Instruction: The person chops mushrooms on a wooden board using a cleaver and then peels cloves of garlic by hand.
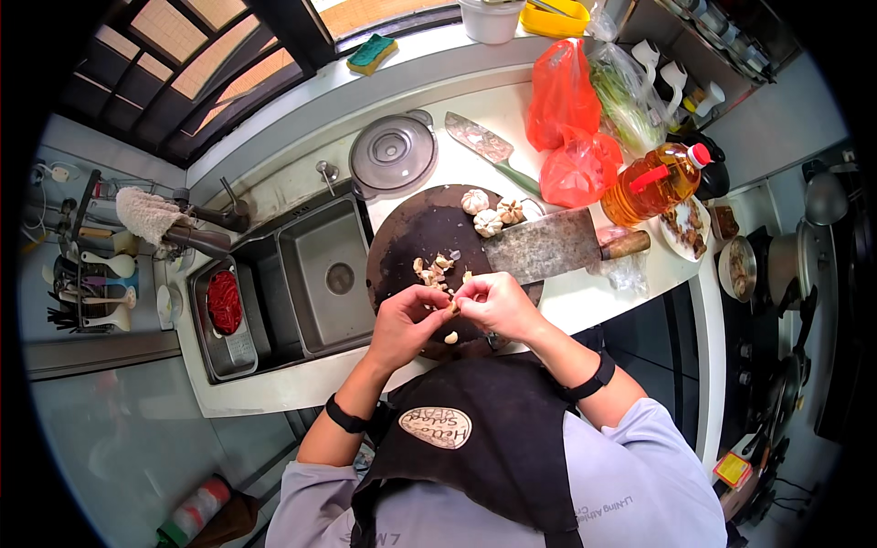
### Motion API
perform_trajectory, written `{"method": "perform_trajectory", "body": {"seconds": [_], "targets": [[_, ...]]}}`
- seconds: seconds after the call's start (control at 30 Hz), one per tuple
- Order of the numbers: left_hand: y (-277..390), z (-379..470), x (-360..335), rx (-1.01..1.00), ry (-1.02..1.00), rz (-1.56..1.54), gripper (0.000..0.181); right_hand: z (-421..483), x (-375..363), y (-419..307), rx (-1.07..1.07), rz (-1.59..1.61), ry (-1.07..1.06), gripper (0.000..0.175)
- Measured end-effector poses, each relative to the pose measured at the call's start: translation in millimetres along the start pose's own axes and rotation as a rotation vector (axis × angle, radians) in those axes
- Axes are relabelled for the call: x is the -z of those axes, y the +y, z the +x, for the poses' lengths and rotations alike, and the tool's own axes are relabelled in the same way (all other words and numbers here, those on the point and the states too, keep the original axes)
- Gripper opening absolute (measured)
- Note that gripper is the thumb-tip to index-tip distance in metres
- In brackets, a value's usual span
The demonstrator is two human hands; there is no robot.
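My left hand [408,323] and my right hand [499,305] meet over the near part of a round dark chopping board [404,226]. Between their fingertips they pinch a small garlic clove [453,307], partly covered by the fingers. One pale peeled clove [451,338] lies on the board just below my hands. Beyond my left hand is a little heap of loose cloves and skins [431,272]. Several whole garlic bulbs [488,222] sit at the board's far right edge. A broad cleaver [545,245] lies flat across the board's right side, its wooden handle [625,244] pointing right.
Left of the board is a steel sink [322,274], with red chillies [225,303] in a tray. Behind stand a grey lid [393,152] and a green-handled knife [483,140]. Red plastic bags [563,96], an oil bottle [651,183] and a plate of food [685,229] are at right.
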State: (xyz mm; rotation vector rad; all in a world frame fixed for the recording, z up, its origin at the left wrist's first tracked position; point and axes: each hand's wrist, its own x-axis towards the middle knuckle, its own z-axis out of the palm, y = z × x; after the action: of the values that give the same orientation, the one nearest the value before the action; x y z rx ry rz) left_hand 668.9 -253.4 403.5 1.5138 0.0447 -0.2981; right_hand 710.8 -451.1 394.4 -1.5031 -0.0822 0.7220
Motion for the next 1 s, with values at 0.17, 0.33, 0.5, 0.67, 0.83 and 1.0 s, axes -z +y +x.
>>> {"method": "perform_trajectory", "body": {"seconds": [0.17, 0.33, 0.5, 0.67, 0.83, 1.0], "targets": [[-3.8, 1.7, 4.5, 0.063, -0.027, -0.058, 0.02, -1.1, -2.1, -0.2, -0.035, 0.097, -0.005, 0.016], [-6.2, 2.1, 9.7, 0.078, -0.043, -0.094, 0.015, -6.1, -3.5, -4.4, 0.021, 0.026, -0.026, 0.017], [-5.6, 1.7, 12.9, 0.139, -0.075, -0.138, 0.014, -4.8, -2.4, -1.4, 0.012, 0.032, -0.029, 0.016], [0.1, 1.2, 8.2, 0.168, -0.039, -0.109, 0.018, -1.6, -2.4, 4.5, -0.024, 0.032, -0.036, 0.017], [-4.8, 1.8, 3.1, 0.069, 0.009, -0.002, 0.024, -0.7, -3.8, 5.5, -0.01, 0.027, -0.037, 0.012], [-3.5, 2.5, 1.2, 0.101, 0.036, -0.094, 0.027, -0.3, -5.8, 4.5, 0.032, 0.032, -0.053, 0.009]]}}
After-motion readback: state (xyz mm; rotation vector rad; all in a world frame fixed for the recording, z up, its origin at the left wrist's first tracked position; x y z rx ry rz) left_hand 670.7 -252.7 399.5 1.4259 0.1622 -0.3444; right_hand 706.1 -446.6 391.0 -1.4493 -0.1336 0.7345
